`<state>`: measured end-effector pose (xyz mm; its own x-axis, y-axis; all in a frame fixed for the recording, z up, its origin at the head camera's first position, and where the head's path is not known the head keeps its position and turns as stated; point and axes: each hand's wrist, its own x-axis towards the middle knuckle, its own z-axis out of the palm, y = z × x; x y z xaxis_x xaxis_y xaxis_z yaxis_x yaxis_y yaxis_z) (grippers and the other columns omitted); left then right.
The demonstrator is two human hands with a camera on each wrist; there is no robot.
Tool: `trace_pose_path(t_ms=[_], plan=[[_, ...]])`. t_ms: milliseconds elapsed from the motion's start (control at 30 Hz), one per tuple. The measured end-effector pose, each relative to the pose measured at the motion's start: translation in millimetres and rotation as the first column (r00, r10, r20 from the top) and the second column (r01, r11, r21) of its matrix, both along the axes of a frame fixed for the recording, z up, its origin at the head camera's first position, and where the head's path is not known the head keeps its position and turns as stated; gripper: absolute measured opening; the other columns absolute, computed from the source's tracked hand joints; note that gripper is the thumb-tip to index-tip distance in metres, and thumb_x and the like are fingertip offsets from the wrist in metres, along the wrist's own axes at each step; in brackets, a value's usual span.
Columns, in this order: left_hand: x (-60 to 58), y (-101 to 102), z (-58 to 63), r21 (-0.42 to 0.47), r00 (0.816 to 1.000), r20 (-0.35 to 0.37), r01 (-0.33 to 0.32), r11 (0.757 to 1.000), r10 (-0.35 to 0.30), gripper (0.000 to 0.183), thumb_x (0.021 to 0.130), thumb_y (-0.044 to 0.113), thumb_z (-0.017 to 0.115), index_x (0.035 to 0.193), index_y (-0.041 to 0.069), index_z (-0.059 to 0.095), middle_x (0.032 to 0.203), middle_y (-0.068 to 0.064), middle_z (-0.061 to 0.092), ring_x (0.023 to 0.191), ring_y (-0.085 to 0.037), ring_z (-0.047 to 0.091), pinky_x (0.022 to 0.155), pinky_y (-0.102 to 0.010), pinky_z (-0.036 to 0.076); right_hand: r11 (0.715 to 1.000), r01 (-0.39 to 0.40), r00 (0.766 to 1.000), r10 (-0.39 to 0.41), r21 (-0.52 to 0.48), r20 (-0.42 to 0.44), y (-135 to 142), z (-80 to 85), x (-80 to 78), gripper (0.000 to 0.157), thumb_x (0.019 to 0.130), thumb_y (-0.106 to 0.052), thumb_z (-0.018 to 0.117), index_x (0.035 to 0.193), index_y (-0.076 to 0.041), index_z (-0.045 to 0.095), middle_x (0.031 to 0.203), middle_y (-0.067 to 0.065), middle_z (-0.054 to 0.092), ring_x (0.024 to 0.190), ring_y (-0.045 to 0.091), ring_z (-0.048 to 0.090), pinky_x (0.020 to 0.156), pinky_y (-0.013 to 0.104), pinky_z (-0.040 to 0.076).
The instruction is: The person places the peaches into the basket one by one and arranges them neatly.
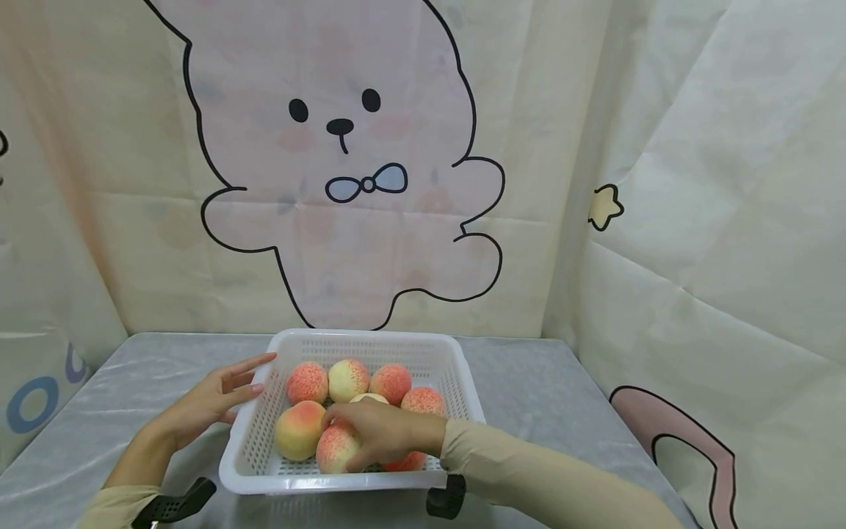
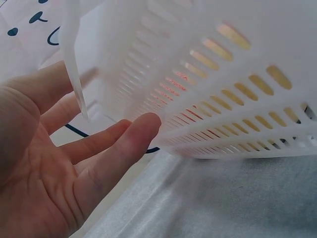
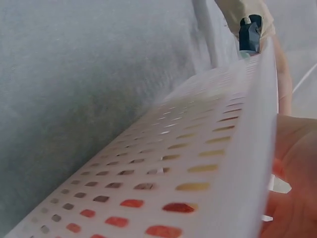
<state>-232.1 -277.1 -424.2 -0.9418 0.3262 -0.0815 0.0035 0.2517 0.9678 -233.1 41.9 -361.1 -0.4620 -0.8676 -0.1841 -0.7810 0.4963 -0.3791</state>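
Note:
A white plastic basket (image 1: 291,482) with slotted walls holds several peaches, some red-speckled, some yellowish. My right hand (image 1: 386,433) reaches into its near part and grips a speckled peach (image 1: 335,447), fingers on top and thumb on its right side. Just left of that lies a yellow-orange peach (image 1: 299,430). At the basket's left rim is my left hand (image 1: 213,394), its fingers extended. In the left wrist view the left hand (image 2: 54,163) has fingertips at the rim and its thumb beside the slotted wall. The right wrist view shows only part of the right hand (image 3: 299,173) behind the rim.
The basket stands on a table with a grey cloth (image 1: 522,389). Behind it hangs a cream curtain (image 1: 529,286) with a cartoon bear, and another curtain (image 1: 714,242) closes the right side. A dark wrist strap (image 1: 175,505) shows at the left sleeve.

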Motion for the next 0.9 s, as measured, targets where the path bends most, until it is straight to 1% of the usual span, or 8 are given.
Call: trace_pose_path(t_ms=[167,267,400,533,633,767,900], plan=[[-0.1,0.7,-0.9,-0.005,1.000,0.008,-0.006,1.000,0.006,0.070,0.104,0.027,0.057,0.162,0.015,0.020,0.162,-0.033,0.025,0.122,-0.030,0.063,0.084,-0.048,0.061,0.998,-0.044,0.998,0.045,0.036,-0.048,-3.5,2.6,0.4,0.056,0.081,-0.021,0.085,0.130,-0.019,0.058,0.121,-0.012,0.065,0.108,-0.005,0.054,0.099,0.013,0.043],[-0.6,1.7,-1.4,-0.019,1.000,0.009,-0.015,1.000,0.015,0.071,0.103,0.028,0.057,0.162,0.016,0.021,0.162,-0.033,0.024,0.123,-0.031,0.063,0.084,-0.049,0.061,0.997,-0.062,0.996,0.064,0.050,-0.059,-4.4,4.1,0.0,0.057,0.081,-0.020,0.085,0.131,-0.017,0.059,0.123,-0.011,0.065,0.112,-0.005,0.054,0.102,0.013,0.042],[-1.2,2.6,-1.2,-0.031,1.000,0.004,-0.024,0.999,0.024,0.071,0.103,0.028,0.058,0.162,0.016,0.022,0.162,-0.033,0.024,0.123,-0.033,0.063,0.084,-0.050,0.061,0.993,-0.095,0.992,0.099,0.067,-0.072,-4.1,5.8,-2.0,0.057,0.080,-0.019,0.083,0.132,-0.017,0.060,0.121,-0.011,0.067,0.107,-0.006,0.054,0.098,0.009,0.041],[-1.3,3.0,-1.4,-0.034,1.000,0.005,-0.029,0.999,0.029,0.071,0.103,0.028,0.058,0.162,0.017,0.022,0.162,-0.032,0.024,0.123,-0.034,0.063,0.083,-0.050,0.061,0.987,-0.131,0.990,0.136,0.094,-0.046,-3.7,8.2,-5.2,0.060,0.081,-0.014,0.081,0.137,-0.015,0.059,0.124,-0.010,0.067,0.101,-0.007,0.050,0.096,0.007,0.041],[-1.4,2.8,-1.9,-0.038,0.999,0.007,-0.033,0.999,0.033,0.071,0.102,0.029,0.059,0.162,0.017,0.022,0.163,-0.032,0.024,0.122,-0.033,0.063,0.083,-0.049,0.061,0.984,-0.138,0.989,0.142,0.114,-0.028,-4.0,9.2,-6.6,0.062,0.082,-0.010,0.080,0.139,-0.015,0.058,0.127,-0.009,0.066,0.099,-0.006,0.047,0.095,0.007,0.041],[-1.0,1.4,-1.5,-0.026,1.000,0.002,-0.023,0.999,0.023,0.071,0.103,0.028,0.058,0.162,0.017,0.021,0.162,-0.033,0.026,0.120,-0.031,0.065,0.082,-0.048,0.061,0.983,-0.134,0.990,0.139,0.126,-0.033,-6.4,7.9,-5.2,0.062,0.083,-0.011,0.081,0.140,-0.015,0.057,0.132,-0.008,0.065,0.107,-0.006,0.052,0.099,0.009,0.041],[-0.4,0.4,-1.1,-0.012,1.000,-0.001,-0.012,1.000,0.012,0.071,0.104,0.027,0.057,0.162,0.015,0.020,0.161,-0.033,0.027,0.118,-0.029,0.066,0.082,-0.047,0.061,0.981,-0.135,0.988,0.144,0.136,-0.056,-10.3,3.9,-3.7,0.063,0.084,-0.014,0.082,0.142,-0.013,0.056,0.135,-0.006,0.064,0.119,-0.003,0.055,0.104,0.011,0.041]])
